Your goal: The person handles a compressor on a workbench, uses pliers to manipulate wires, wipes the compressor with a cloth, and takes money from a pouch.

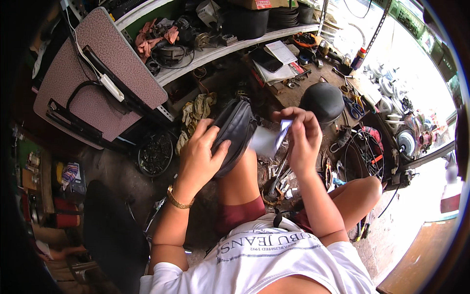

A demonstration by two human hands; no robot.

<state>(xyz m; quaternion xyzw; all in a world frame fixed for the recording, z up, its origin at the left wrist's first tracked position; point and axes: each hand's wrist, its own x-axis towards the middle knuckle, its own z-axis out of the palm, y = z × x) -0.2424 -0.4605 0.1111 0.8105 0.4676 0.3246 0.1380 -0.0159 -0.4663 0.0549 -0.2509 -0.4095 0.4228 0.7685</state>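
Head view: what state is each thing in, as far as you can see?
left hand, grip shut on black pouch
right hand, pinching pale sheet
black pouch, held tilted; opening can't be made out
pale sheet, blurred
black dome, rounded side up
phone, lying flat, screen dark
yellowish cloth, crumpled
blue can, red cap on

My left hand (203,153): one black pouch (232,138), gripped. My right hand (304,142): one white-and-blue slip (282,132), blurred, beside the pouch. Counter (291,94), ahead and right: one black dome (321,101), papers (280,52), scissors (354,109). Shelf (215,54): pink cloth (146,43), one black bin (245,24).
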